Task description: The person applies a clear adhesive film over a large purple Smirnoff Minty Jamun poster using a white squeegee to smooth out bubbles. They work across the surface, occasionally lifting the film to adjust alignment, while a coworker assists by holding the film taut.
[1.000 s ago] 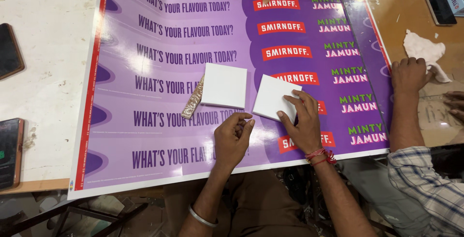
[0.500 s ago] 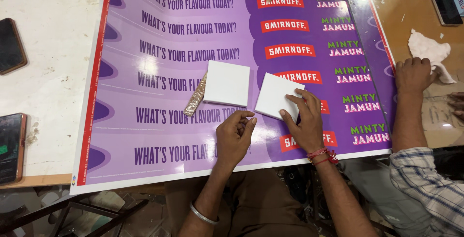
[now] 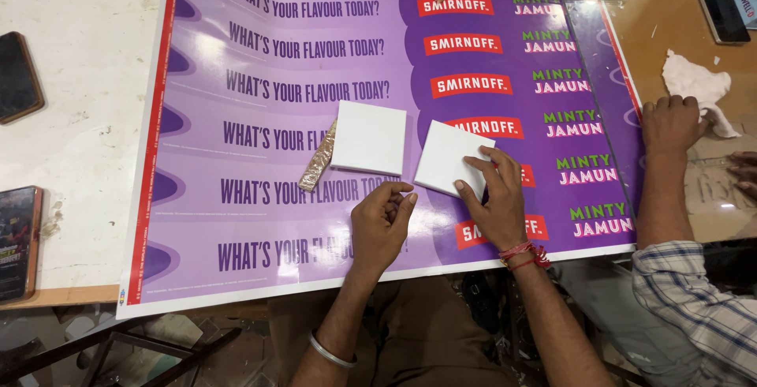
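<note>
Right hand [image 3: 493, 198] lies flat with fingertips pinning the nearer of 2 white square tiles [image 3: 451, 158] against the purple printed sheet [image 3: 260, 158], apparently to steady it, while left hand [image 3: 381, 225] rests loosely curled just beside, holding nothing.

Two white square tiles [image 3: 368, 137] [image 3: 449, 158] and a glittery gold strip [image 3: 318, 163] blocked the purple printed sheet's [image 3: 260, 71] middle; its upper rows lay open.

Two white square tiles [image 3: 369, 137] [image 3: 451, 157], one purple poster [image 3: 260, 119], three phones [image 3: 17, 77] [image 3: 17, 241] [image 3: 721, 11], one crumpled cloth [image 3: 694, 83]
</note>
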Motion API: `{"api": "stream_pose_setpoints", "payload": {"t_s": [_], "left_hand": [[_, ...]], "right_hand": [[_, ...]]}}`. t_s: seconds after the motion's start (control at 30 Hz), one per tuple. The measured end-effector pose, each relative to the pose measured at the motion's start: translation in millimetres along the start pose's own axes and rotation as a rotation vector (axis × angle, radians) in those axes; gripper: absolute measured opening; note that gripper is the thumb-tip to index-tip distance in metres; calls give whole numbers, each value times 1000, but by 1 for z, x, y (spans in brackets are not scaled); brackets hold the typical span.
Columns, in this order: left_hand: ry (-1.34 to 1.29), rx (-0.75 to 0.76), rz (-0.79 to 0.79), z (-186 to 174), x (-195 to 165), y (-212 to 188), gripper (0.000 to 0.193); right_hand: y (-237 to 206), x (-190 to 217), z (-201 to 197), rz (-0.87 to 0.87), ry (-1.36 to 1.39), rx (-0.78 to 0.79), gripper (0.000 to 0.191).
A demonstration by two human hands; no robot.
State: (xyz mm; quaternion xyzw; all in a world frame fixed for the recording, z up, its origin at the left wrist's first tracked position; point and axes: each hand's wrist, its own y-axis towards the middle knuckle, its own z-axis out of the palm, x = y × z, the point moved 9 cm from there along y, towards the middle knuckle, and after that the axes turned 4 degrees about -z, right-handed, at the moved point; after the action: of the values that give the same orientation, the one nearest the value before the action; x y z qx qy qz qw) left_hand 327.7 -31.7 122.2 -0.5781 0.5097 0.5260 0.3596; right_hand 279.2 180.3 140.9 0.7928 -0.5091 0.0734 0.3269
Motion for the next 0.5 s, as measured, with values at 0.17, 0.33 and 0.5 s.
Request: {"api": "stream_pose_setpoints", "payload": {"t_s": [0.17, 0.33, 0.5], "left_hand": [[18, -2, -2, 0, 2, 0, 14], [24, -8, 13, 0, 1, -1, 14], [18, -13, 14, -1, 1, -1, 14]], "right_hand": [[0, 1, 0, 8, 3, 4, 42], [-1, 2, -1, 10, 8, 1, 42], [0, 2, 0, 10, -2, 8, 42]]}}
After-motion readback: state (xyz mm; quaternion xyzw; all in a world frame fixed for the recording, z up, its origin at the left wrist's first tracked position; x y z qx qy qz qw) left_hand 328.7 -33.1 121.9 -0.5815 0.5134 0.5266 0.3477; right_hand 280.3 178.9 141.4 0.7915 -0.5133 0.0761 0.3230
